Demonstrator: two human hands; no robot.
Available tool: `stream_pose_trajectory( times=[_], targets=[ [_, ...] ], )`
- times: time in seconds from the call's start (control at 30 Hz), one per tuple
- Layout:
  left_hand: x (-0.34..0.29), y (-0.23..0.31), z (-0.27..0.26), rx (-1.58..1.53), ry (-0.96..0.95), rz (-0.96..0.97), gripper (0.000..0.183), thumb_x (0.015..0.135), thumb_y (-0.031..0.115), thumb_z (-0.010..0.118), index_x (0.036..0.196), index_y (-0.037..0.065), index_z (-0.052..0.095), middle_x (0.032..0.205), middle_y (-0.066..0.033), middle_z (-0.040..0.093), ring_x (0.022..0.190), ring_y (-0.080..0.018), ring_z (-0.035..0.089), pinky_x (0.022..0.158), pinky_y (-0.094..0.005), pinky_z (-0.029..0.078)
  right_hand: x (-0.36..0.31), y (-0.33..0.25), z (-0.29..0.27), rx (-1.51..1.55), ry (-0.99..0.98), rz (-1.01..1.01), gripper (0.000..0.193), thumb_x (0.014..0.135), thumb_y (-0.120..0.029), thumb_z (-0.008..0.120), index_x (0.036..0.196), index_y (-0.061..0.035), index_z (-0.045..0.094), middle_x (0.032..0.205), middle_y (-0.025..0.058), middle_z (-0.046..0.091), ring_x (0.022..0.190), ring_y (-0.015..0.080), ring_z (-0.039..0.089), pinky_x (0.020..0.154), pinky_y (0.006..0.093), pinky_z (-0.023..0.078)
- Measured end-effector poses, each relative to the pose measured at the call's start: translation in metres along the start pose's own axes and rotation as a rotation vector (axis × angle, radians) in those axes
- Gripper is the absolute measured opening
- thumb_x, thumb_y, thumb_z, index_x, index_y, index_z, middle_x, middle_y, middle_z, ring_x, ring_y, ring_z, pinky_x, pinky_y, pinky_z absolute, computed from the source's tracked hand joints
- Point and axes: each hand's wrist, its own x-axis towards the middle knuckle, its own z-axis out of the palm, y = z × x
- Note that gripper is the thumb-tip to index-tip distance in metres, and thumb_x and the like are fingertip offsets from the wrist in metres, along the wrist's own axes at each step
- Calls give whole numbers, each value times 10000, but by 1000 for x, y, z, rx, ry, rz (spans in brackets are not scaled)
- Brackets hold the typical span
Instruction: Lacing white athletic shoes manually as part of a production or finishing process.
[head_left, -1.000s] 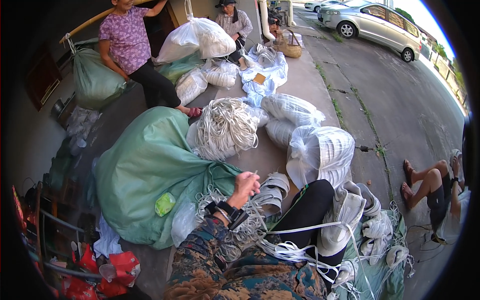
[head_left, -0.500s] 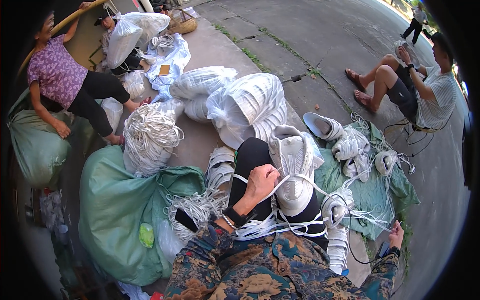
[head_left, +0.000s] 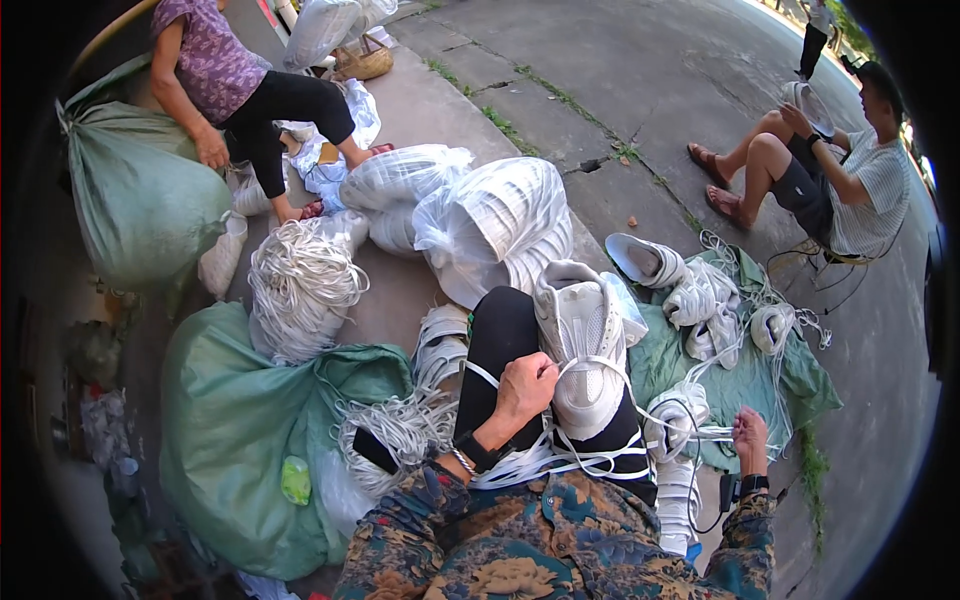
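A white shoe upper (head_left: 588, 400) rests on my lap over dark trousers, toe toward me. A white shoelace (head_left: 592, 361) crosses it. Beside the shoe, my left hand (head_left: 527, 388) is closed in a pinch on the lace. My right hand (head_left: 750, 437), out to the right above the green cloth, is closed where white lace strands run up to it; how its fingers grip them is partly hidden. More loose white laces (head_left: 520, 466) lie across my thighs. White shoe uppers (head_left: 677, 415) sit just right of my knee.
At left lie a green sack (head_left: 240, 440), bundled laces (head_left: 300, 285) and a dark phone (head_left: 375, 450). Clear bags of stacked uppers (head_left: 505, 215) stand ahead. More uppers lie on the green cloth (head_left: 800, 390). One person handles a full sack (head_left: 150, 200); another sits at right (head_left: 865, 190).
My right hand has moved inward and away from me. My left hand has shifted slightly lower. At left, the person in purple has moved right with the full green sack, which now hangs higher.
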Motion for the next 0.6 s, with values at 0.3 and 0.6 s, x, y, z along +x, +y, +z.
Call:
stream_pose_trajectory(
  times=[0.3,0.6],
  targets=[
    [3,48,-2,550,61,239,136,747,123,521,675,9,539,623,-213,578,614,-399,583,577,-480,465,-148,-32,278,-247,-775,-308,130,823,-115,617,880,1,611,673,5,575,555,60,506,505,197,401],
    [-1,46,-4,525,41,169,113,753,117,522,713,12,536,663,-216,589,645,-402,588,597,-493,457,-162,-14,298,-606,-785,-794,95,807,-77,610,833,14,610,682,-22,565,578,53,468,539,189,386]
  ],
)
